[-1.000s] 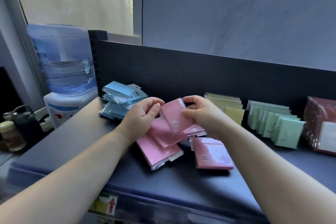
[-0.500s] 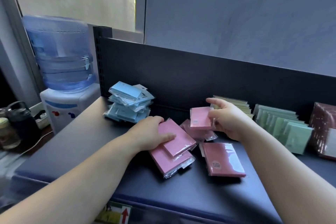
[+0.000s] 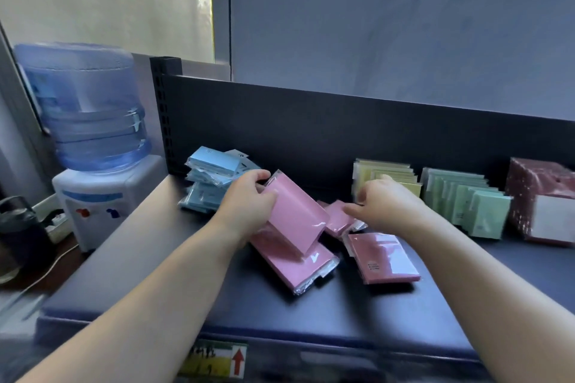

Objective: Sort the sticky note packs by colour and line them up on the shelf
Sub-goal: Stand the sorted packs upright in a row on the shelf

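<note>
Your dark shelf (image 3: 140, 274) stood beside a water dispenser (image 3: 93, 196); fingers of your left hand (image 3: 245, 208) gripped a pink pack (image 3: 295, 221), those of your right hand (image 3: 385, 208) blurred beyond telling.

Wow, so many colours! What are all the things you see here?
Blue packs: a pile, blue, shelf back left.
Pink packs: several, pink, loose mid-shelf.
Yellow packs: a row, yellow, shelf back.
Green packs: a row, green, right of yellow.
Box: one, dark red, far right.
Water cooler: one, blue bottle, white base, left of shelf.
Shelf: one, dark blue.
Left hand: holds one pink pack.
Right hand: over small pink packs.
</note>
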{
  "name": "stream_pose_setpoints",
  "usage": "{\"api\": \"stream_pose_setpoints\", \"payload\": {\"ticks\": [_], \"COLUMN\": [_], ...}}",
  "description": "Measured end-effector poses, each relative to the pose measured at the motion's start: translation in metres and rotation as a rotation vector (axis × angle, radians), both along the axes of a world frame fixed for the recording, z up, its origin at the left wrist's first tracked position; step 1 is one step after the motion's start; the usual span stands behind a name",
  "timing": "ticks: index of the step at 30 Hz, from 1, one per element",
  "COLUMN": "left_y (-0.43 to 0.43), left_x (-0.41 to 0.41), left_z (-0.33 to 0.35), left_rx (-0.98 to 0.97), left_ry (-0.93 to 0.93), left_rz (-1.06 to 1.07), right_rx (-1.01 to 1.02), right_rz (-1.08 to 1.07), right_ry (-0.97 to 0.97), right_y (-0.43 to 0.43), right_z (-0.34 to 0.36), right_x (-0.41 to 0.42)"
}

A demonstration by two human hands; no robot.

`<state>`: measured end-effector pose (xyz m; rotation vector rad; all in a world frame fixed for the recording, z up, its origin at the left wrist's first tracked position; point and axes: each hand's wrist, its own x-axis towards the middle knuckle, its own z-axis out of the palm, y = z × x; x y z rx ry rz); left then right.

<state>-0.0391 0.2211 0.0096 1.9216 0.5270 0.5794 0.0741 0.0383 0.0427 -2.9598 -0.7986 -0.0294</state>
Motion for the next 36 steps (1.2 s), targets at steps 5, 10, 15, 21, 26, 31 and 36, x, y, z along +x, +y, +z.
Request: {"api": "stream_pose_setpoints", "payload": {"ticks": [5,10,15,21,26,31,36], "left_y": [-0.006,0.01,0.023,0.02,0.025,0.025,0.029], "left_x": [-0.009,-0.015,-0.015,-0.009,-0.01,-0.02,-0.021], "left_z": [0.014,0.01,0.006,0.005,0.006,0.01,0.009], "left_rx": [-0.369,0.085,0.186,0.206,0.056,-0.323,-0.032], "left_ry": [-0.006,0.277,0.496,0.56,0.614,0.177,-0.023], "left_rz": [-0.245,-0.335,-0.342,-0.385,-0.461,-0.56,-0.529], "right_rx": [0.407,0.174,-0.082,-0.084,-0.053,0.213,0.119], "right_rz": [0.212,0.274,0.32,0.326,0.309,0.266,0.293], "right_ry": [0.344,0.371,0.288,0.406,0.484,0.456,0.018], "right_y": [0.019,0.018,0.02,0.03,0.035,0.036,0.042], "right_z": [0.009,0.005,-0.001,-0.006,-0.007,-0.004,0.003], "right_x": [-0.038,-0.048,-0.062,-0.071,-0.074,-0.077,-0.064]}}
